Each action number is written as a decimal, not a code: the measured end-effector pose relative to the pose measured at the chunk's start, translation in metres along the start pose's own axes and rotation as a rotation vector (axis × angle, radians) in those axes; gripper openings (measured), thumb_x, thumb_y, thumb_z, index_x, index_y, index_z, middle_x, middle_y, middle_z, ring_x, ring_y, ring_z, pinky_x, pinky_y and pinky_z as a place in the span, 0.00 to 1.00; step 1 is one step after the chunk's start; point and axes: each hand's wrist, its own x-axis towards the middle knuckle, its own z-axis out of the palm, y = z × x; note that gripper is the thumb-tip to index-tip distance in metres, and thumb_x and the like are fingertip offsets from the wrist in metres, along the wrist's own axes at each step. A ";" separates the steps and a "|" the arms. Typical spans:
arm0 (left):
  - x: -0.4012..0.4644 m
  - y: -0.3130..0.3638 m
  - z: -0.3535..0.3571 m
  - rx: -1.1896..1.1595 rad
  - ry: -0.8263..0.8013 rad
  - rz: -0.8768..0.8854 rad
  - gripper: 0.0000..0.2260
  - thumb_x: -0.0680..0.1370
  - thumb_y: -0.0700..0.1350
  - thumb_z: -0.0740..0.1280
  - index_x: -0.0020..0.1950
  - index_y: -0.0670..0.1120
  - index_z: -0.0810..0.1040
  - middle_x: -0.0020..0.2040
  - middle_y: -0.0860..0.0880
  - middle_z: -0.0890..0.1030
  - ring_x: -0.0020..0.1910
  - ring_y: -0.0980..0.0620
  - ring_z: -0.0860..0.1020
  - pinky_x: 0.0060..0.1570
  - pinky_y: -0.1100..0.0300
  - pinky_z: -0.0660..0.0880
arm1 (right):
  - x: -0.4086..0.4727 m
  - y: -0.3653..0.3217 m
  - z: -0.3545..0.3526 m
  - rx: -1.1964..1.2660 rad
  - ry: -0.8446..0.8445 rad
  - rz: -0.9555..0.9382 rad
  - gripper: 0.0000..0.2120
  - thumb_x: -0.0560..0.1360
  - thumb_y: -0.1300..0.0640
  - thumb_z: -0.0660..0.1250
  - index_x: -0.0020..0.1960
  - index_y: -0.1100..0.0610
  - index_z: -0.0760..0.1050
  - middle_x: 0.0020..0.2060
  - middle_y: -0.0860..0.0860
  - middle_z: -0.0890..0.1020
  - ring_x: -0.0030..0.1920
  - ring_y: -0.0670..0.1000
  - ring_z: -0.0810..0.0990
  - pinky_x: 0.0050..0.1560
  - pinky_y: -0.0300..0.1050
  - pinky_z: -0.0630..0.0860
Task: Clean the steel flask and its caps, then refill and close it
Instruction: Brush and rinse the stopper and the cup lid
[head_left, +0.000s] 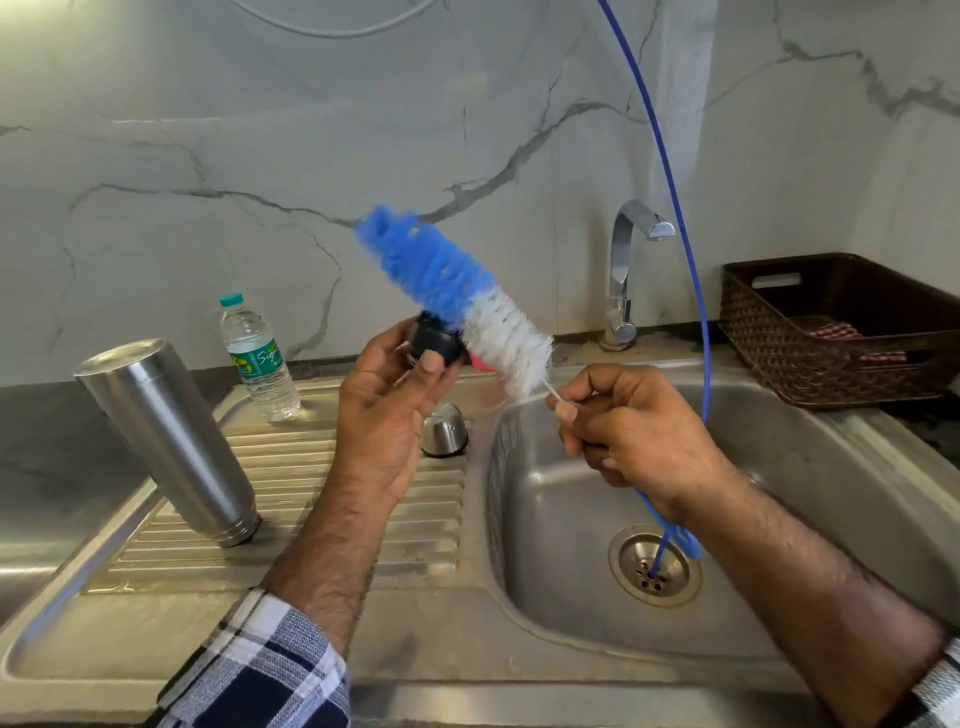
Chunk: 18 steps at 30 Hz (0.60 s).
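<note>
The steel flask (166, 441) stands upside down, mouth on the ribbed drainboard (291, 519), at the left. My left hand (384, 410) holds a black inner cap (435, 344) above the drainboard. My right hand (634, 431) grips the handle of a bottle brush (452, 291) with blue and white bristles; the bristles lie against the black cap. A steel outer cap (444, 431) sits on the drainboard just below my left hand, partly hidden by it.
A plastic water bottle (257, 358) stands at the back of the drainboard. The sink basin (571, 519) with its drain (655, 569) lies to the right, under a tap (626, 270). A blue tube (675, 208) hangs into the drain. A brown basket (841, 327) sits at the far right.
</note>
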 end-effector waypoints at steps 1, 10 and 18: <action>-0.003 -0.004 0.004 0.092 -0.051 0.034 0.20 0.76 0.35 0.76 0.67 0.44 0.80 0.63 0.42 0.85 0.65 0.39 0.82 0.63 0.45 0.81 | 0.004 0.001 0.003 0.038 0.029 -0.005 0.03 0.82 0.66 0.67 0.49 0.64 0.78 0.31 0.58 0.78 0.23 0.47 0.63 0.26 0.38 0.57; 0.003 0.002 -0.007 -0.043 -0.154 -0.085 0.13 0.82 0.44 0.69 0.65 0.43 0.82 0.62 0.41 0.84 0.53 0.44 0.84 0.52 0.56 0.82 | 0.000 0.000 -0.016 0.066 -0.120 0.048 0.03 0.81 0.66 0.67 0.51 0.67 0.76 0.31 0.60 0.74 0.23 0.48 0.59 0.25 0.36 0.53; 0.002 0.010 -0.010 -0.176 -0.228 -0.317 0.22 0.86 0.54 0.58 0.65 0.39 0.82 0.44 0.37 0.82 0.31 0.56 0.72 0.29 0.66 0.69 | -0.001 -0.003 -0.020 -0.063 -0.183 -0.029 0.04 0.81 0.64 0.69 0.47 0.62 0.78 0.32 0.61 0.75 0.26 0.50 0.61 0.27 0.41 0.55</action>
